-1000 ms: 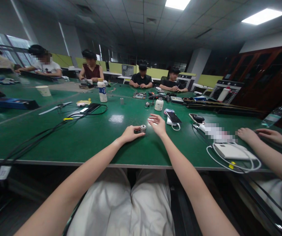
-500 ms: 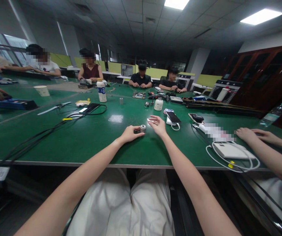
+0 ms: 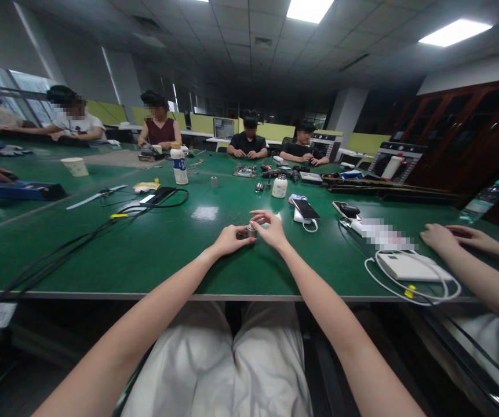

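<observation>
A small silvery metal cylinder (image 3: 251,231) stands upright on the green table (image 3: 153,255) in front of me. My left hand (image 3: 230,238) is closed around its left side, thumb and fingers gripping it low down. From the right, my right hand (image 3: 270,229) reaches over the top of the same cylinder, its thumb and fingertips bent together there. Those fingers cover part of the cylinder's upper end, and whether a small part sits between them is hidden.
Beyond my hands stand a second metal cylinder (image 3: 214,182), a white jar (image 3: 279,186) and a labelled bottle (image 3: 179,164). A phone (image 3: 306,209) lies to the right, near a white box with cable (image 3: 414,266). Black cables (image 3: 79,231) run along the left. A neighbour's hands (image 3: 443,238) rest at right.
My right hand has moved left from beside the cylinder onto its top, and its fingers have come down to it. My left hand keeps its hold in nearly the same place.
</observation>
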`<move>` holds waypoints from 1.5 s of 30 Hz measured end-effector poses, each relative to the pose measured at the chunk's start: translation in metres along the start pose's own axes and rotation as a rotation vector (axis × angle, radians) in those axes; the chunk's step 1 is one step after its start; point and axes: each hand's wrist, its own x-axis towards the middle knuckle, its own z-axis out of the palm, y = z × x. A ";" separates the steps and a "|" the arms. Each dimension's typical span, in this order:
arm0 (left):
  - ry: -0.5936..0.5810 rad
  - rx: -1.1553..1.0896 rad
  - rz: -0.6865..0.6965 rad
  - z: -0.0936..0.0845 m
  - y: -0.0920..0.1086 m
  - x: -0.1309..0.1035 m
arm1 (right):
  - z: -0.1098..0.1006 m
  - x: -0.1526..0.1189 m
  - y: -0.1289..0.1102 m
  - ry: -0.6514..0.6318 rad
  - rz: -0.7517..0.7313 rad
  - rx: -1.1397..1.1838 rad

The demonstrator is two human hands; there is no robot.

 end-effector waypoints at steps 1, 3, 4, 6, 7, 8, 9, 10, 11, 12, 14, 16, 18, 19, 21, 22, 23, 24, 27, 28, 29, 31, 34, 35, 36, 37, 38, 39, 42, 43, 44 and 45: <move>0.000 0.001 -0.001 0.000 0.000 0.000 | -0.002 0.001 0.000 0.017 0.005 -0.012; 0.002 0.002 -0.003 0.000 0.000 0.000 | -0.004 0.002 0.000 0.046 0.010 -0.025; 0.003 0.002 -0.003 0.000 0.000 0.000 | -0.005 0.002 0.000 0.052 0.010 -0.026; 0.005 0.005 -0.003 0.000 0.000 0.000 | -0.004 0.002 0.000 0.042 0.006 -0.019; 0.006 0.007 -0.003 0.000 0.000 0.000 | -0.004 0.001 0.000 0.028 0.004 -0.014; 0.008 0.009 -0.001 0.000 -0.001 0.000 | -0.002 0.000 -0.001 0.013 0.003 -0.009; 0.010 0.011 0.000 0.001 -0.001 0.000 | -0.001 -0.001 -0.001 0.000 0.002 -0.003; 0.011 0.013 0.001 0.001 -0.001 0.000 | 0.001 -0.002 -0.001 -0.009 0.002 0.003; 0.013 0.015 0.002 0.001 -0.001 0.000 | 0.002 -0.002 -0.001 -0.013 0.004 0.009; 0.014 0.016 0.002 0.001 -0.001 0.000 | 0.003 -0.002 -0.001 -0.012 0.006 0.015; 0.014 0.018 0.002 0.002 -0.002 0.000 | 0.005 -0.002 0.002 -0.001 0.015 0.028; 0.012 0.018 0.002 0.002 -0.002 0.000 | 0.004 0.000 0.004 0.018 0.026 0.042; 0.011 0.019 0.001 0.002 -0.002 0.000 | 0.001 0.004 0.008 0.045 0.038 0.051; 0.011 0.019 0.000 0.002 -0.003 0.001 | -0.001 0.005 0.009 0.059 0.045 0.051; 0.011 0.021 -0.003 0.002 -0.003 0.001 | -0.007 0.008 0.013 0.081 0.065 0.040; 0.011 0.023 -0.004 0.002 -0.003 0.001 | -0.011 0.009 0.015 0.088 0.079 0.030; 0.012 0.025 -0.006 0.002 -0.003 0.001 | -0.014 0.010 0.018 0.093 0.097 0.017; 0.013 0.027 -0.007 0.002 -0.003 0.002 | -0.017 0.010 0.021 0.094 0.119 0.002; 0.016 0.035 -0.010 0.002 -0.003 0.002 | -0.023 0.009 0.032 0.090 0.200 -0.046; 0.016 0.038 -0.010 0.002 -0.003 0.002 | -0.023 0.008 0.036 0.086 0.229 -0.061; 0.016 0.040 -0.009 0.002 -0.003 0.002 | -0.023 0.008 0.040 0.082 0.258 -0.075; 0.019 0.046 -0.008 0.002 -0.003 0.001 | -0.022 0.006 0.047 0.071 0.311 -0.100; 0.024 0.052 -0.005 0.002 -0.004 0.000 | -0.020 0.003 0.053 0.053 0.369 -0.126; 0.024 0.052 -0.004 0.002 -0.004 0.000 | -0.019 0.003 0.054 0.049 0.379 -0.132; 0.025 0.052 -0.003 0.002 -0.004 0.000 | -0.019 0.002 0.055 0.045 0.384 -0.137; 0.025 0.051 -0.002 0.002 -0.004 0.001 | -0.018 0.001 0.055 0.042 0.384 -0.140; 0.025 0.049 -0.001 0.002 -0.004 0.001 | -0.018 0.001 0.055 0.040 0.382 -0.143; 0.026 0.049 -0.002 0.002 -0.004 0.001 | -0.018 0.000 0.055 0.038 0.377 -0.145; 0.027 0.050 -0.006 0.002 -0.003 0.001 | -0.019 -0.001 0.052 0.049 0.355 -0.145; 0.028 0.052 -0.007 0.002 -0.003 0.000 | -0.019 0.000 0.050 0.058 0.342 -0.142; 0.028 0.053 -0.008 0.002 -0.003 0.000 | -0.019 0.001 0.047 0.069 0.325 -0.137; 0.028 0.054 -0.007 0.001 -0.003 0.000 | -0.019 0.002 0.044 0.081 0.301 -0.128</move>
